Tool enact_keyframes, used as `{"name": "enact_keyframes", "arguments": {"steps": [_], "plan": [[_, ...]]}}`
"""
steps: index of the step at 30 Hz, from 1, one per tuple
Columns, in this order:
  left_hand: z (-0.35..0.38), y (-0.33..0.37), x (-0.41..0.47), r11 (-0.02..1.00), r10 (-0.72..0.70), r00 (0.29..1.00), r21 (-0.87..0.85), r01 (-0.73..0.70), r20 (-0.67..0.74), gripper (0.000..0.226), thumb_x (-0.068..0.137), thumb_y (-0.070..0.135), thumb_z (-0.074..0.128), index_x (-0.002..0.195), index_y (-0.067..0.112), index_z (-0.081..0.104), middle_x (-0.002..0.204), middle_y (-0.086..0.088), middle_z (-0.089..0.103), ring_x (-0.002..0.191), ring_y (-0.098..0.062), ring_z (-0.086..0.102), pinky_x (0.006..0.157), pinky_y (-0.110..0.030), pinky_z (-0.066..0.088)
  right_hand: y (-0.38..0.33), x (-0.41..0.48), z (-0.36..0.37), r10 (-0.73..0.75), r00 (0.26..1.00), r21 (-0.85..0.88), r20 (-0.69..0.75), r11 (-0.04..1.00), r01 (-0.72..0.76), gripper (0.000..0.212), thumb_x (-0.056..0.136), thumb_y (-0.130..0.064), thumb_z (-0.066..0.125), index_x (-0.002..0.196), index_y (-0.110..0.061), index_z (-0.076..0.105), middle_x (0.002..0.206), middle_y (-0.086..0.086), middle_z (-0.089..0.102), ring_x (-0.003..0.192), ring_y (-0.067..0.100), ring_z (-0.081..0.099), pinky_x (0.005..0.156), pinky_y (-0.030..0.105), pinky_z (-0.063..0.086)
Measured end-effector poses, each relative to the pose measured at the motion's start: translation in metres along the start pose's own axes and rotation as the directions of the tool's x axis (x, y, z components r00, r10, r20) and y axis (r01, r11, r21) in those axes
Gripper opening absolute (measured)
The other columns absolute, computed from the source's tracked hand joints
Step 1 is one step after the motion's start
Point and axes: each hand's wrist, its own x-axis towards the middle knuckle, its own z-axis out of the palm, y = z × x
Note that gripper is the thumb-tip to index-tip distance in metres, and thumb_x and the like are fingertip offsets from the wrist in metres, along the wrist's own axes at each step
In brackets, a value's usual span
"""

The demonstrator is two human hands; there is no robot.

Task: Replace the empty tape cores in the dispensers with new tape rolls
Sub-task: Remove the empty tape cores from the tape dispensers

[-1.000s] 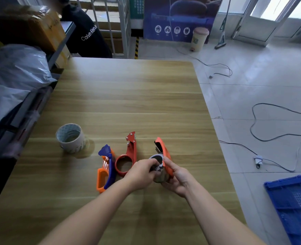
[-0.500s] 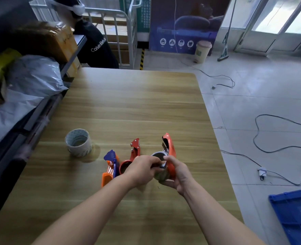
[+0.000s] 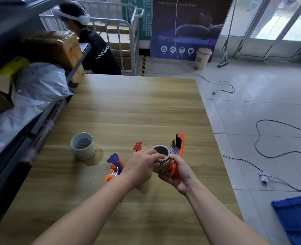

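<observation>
An orange tape dispenser (image 3: 180, 145) is held above the wooden table (image 3: 137, 106), my right hand (image 3: 178, 173) gripping its lower body from the right. A grey cardboard core (image 3: 161, 151) sits in the dispenser. My left hand (image 3: 140, 167) pinches the core's near rim. A red dispenser (image 3: 137, 146) lies behind my left hand, mostly hidden. Left of it lies a blue and orange dispenser (image 3: 114, 165). Further left, a stack of new tape rolls (image 3: 83, 145) stands upright.
Shelves with grey bags (image 3: 40, 82) and cardboard boxes (image 3: 57, 48) run along the table's left edge. A seated person (image 3: 96, 48) is beyond the far end. Cables (image 3: 278, 152) trail over the tiled floor at right, and a blue crate (image 3: 298, 218) sits at bottom right.
The camera has tilted up, showing more of the room. Both hands have lifted the orange dispenser slightly, and the core stands further out of it.
</observation>
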Motion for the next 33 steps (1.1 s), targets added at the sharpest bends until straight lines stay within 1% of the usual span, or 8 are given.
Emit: {"name": "enact_keyframes", "arguments": {"steps": [3,10,17,20,23,27,31,33], "plan": [[-0.002,0.001,-0.003,0.996,0.077,0.997,0.054,-0.075,-0.032,0.007,0.082,0.018,0.055,0.084,0.014,0.061,0.086,-0.004,0.064,0.067,-0.027,0.060,0.054,-0.038,0.052,-0.003,-0.003,0.007,0.026,0.999,0.000,-0.025,1.000,-0.026,0.021,0.086,-0.027,0.060,0.093,-0.008,0.064,0.071,0.012,0.064,0.060,0.023,0.063,0.060,0.034,0.058],[-0.009,-0.007,-0.008,0.991,0.112,0.994,0.068,-0.111,0.002,0.041,0.060,0.021,0.073,0.090,0.022,0.046,0.088,-0.003,0.066,0.068,-0.028,0.062,0.053,-0.031,0.051,-0.010,-0.014,0.019,0.110,0.993,-0.004,0.029,0.994,-0.110,0.022,0.086,-0.030,0.055,0.079,-0.010,0.060,0.058,0.008,0.055,0.035,0.015,0.044,0.053,0.027,0.049],[-0.017,-0.004,-0.007,0.986,0.110,0.994,0.123,-0.108,-0.003,0.052,0.053,0.015,0.081,0.088,0.022,0.043,0.083,-0.005,0.061,0.061,-0.028,0.056,0.047,-0.032,0.048,-0.007,-0.012,0.025,0.123,0.991,-0.020,0.048,0.992,-0.122,0.022,0.084,-0.033,0.056,0.088,-0.011,0.059,0.062,0.007,0.057,0.041,0.017,0.044,0.062,0.032,0.051],[-0.019,0.001,-0.007,0.996,-0.082,0.996,0.029,0.083,-0.036,0.053,0.065,0.014,0.079,0.110,0.021,0.051,0.094,-0.002,0.067,0.079,-0.027,0.064,0.064,-0.034,0.051,-0.007,-0.013,0.024,0.120,0.992,-0.111,0.038,0.987,-0.115,0.033,0.085,-0.043,0.058,0.097,-0.012,0.064,0.069,0.007,0.068,0.052,0.019,0.066,0.066,0.032,0.054],[-0.020,0.002,-0.008,0.975,-0.221,0.975,-0.044,0.220,-0.015,0.062,0.074,0.019,0.075,0.127,0.020,0.045,0.103,0.002,0.066,0.091,-0.021,0.063,0.076,-0.029,0.045,-0.006,-0.011,0.023,0.094,0.994,-0.103,0.051,0.991,-0.088,0.038,0.084,-0.051,0.061,0.094,-0.015,0.068,0.071,0.007,0.071,0.059,0.021,0.069,0.069,0.034,0.055],[-0.021,0.005,-0.010,0.970,-0.233,0.971,-0.091,0.226,-0.063,0.050,0.073,0.020,0.076,0.119,0.021,0.056,0.098,0.003,0.067,0.089,-0.019,0.063,0.076,-0.029,0.049,-0.006,-0.011,0.025,0.021,0.998,-0.050,0.057,0.999,-0.019,0.027,0.084,-0.037,0.064,0.094,-0.012,0.068,0.072,0.007,0.072,0.066,0.023,0.067,0.085,0.040,0.053],[-0.021,0.001,-0.010,0.972,-0.221,0.974,-0.095,0.216,-0.049,0.031,0.073,0.021,0.077,0.104,0.017,0.070,0.102,-0.001,0.070,0.094,-0.018,0.063,0.082,-0.028,0.049,-0.006,-0.010,0.026,0.038,0.998,-0.035,0.049,0.999,-0.036,0.031,0.082,-0.035,0.065,0.101,-0.010,0.068,0.073,0.008,0.072,0.059,0.022,0.069,0.070,0.036,0.056],[-0.022,0.000,-0.009,0.953,-0.264,0.964,-0.167,0.254,-0.039,0.033,0.069,0.020,0.081,0.101,0.018,0.073,0.101,-0.002,0.070,0.095,-0.018,0.063,0.085,-0.031,0.050,-0.006,-0.010,0.027,0.049,0.997,0.003,0.057,0.999,-0.049,0.033,0.082,-0.032,0.066,0.104,-0.008,0.068,0.080,0.012,0.071,0.066,0.026,0.069,0.074,0.039,0.058]]}}
